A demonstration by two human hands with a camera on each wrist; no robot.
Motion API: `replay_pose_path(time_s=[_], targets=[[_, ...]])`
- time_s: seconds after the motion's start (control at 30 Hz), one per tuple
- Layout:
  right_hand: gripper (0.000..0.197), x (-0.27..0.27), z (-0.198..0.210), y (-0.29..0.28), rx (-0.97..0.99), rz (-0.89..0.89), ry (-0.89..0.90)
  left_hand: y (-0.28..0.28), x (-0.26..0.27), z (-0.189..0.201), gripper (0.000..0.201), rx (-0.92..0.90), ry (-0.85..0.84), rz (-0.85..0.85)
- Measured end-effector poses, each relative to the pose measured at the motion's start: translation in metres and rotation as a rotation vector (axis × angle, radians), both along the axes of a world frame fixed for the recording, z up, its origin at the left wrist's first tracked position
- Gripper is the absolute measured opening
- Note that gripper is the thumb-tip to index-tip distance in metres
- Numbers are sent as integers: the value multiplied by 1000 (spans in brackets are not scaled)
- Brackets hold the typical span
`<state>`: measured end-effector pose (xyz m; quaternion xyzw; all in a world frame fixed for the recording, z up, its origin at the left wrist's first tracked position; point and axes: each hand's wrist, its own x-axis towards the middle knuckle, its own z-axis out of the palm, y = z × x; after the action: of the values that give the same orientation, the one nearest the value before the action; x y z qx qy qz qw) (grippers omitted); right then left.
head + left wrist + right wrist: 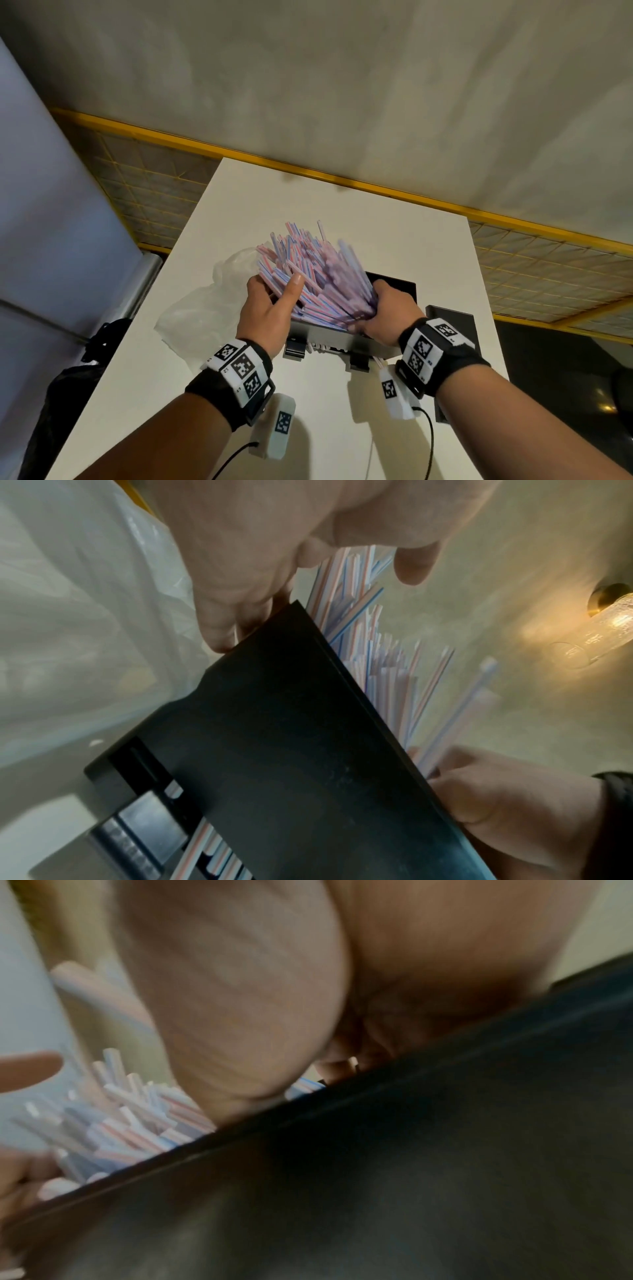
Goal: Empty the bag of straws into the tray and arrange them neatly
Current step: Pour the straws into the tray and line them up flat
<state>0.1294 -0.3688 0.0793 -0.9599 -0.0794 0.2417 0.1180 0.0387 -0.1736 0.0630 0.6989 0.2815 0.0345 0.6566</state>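
A fan of pink-and-blue striped straws (308, 267) sticks up and away out of the black tray (325, 334) in the middle of the white table. My left hand (274, 291) holds the fan's left side, thumb laid across the straws and fingers curled behind them by the tray's corner (294, 610). At the tray's right, my right hand (383, 305) grips the straws' lower ends. The empty clear plastic bag (198, 308) lies crumpled to the left of the tray. The right wrist view shows blurred straw tips (137, 1123) above the tray wall (411, 1177).
A flat black plate (448, 318) lies on the table (342, 205) just right of the tray. A few straw ends poke out of the tray's front slot (202, 840). The table's edges run close on the left and right; a dark object (68, 394) sits beyond the left edge.
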Motion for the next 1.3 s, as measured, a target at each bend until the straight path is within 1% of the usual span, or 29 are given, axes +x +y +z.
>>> replay_pose_path(time_s=[0.07, 0.1, 0.2, 0.23, 0.3, 0.33, 0.37, 0.47, 0.5, 0.53, 0.6, 0.63, 0.67, 0.73, 0.8, 0.87, 0.9, 0.93, 0.97, 1.0, 1.03, 1.07, 1.1, 1.17, 1.23, 1.3], targets=[[55, -2, -1, 3, 37, 31, -30, 1, 0, -1, 103, 4, 13, -2], [58, -3, 0, 5, 52, 22, -34, 1, 0, -1, 108, 5, 11, -1], [71, -1, 0, 5, 92, -59, 7, 0, -1, 3, 108, -11, -7, -10], [72, 1, -2, 7, 85, -45, 7, -1, -1, 4, 108, -29, -4, -14], [71, 5, -4, 12, 37, 55, -18, -2, -1, 3, 98, -46, -33, -18], [68, 5, -3, 16, 33, 108, -31, -3, -2, 3, 96, -50, -57, -29], [64, 6, -2, 19, 60, 153, -48, -4, -2, 3, 101, -51, -70, -34], [36, 5, 10, 29, 170, 262, -129, -5, -2, 3, 128, -69, -92, -41], [31, 4, 15, 30, 196, 277, -156, -5, -2, 4, 131, -80, -87, -38], [33, 4, 20, 32, 224, 283, -178, -4, -1, 2, 127, -86, -80, -35], [47, 6, 23, 35, 263, 302, -198, -4, -1, 2, 99, -63, -87, -40], [54, 8, 22, 34, 256, 313, -191, -4, -2, 5, 88, -50, -80, -49], [60, 10, 20, 33, 221, 320, -180, -4, -1, 4, 84, -40, -79, -54], [70, 10, 18, 25, 106, 328, -194, -6, -2, 6, 85, -33, -74, -72], [77, 9, 20, 15, 35, 296, -276, -6, -3, 7, 85, -30, -59, -78], [74, 5, 23, 4, 59, 189, -314, -6, -3, 8, 80, -24, -34, -86], [68, 3, 22, -1, 91, 127, -290, -7, -3, 8, 78, -21, -28, -87], [57, 0, 20, -5, 134, 74, -248, -8, -2, 7, 76, -19, -21, -85], [45, -3, 16, -10, 167, 45, -198, -9, -1, 5, 73, -18, -18, -79], [37, -6, 12, -13, 185, 47, -149, -10, -1, 4, 68, -15, -18, -68], [36, -10, 7, -16, 190, 66, -98, -11, -1, 3, 66, -13, -18, -64], [39, -13, 2, -17, 191, 87, -56, -11, 0, 1, 69, -7, -13, -59], [43, -15, -1, -18, 183, 99, -32, -11, 0, 0, 76, 3, -5, -57], [56, -18, -5, -17, 185, 136, -31, -13, 0, 3, 89, 22, 28, -65], [67, -17, -4, -13, 199, 215, 9, -14, 2, 7, 91, 46, 85, -72], [66, -16, -1, -6, 124, 286, 80, -16, 4, 9, 92, 82, 143, -72]])
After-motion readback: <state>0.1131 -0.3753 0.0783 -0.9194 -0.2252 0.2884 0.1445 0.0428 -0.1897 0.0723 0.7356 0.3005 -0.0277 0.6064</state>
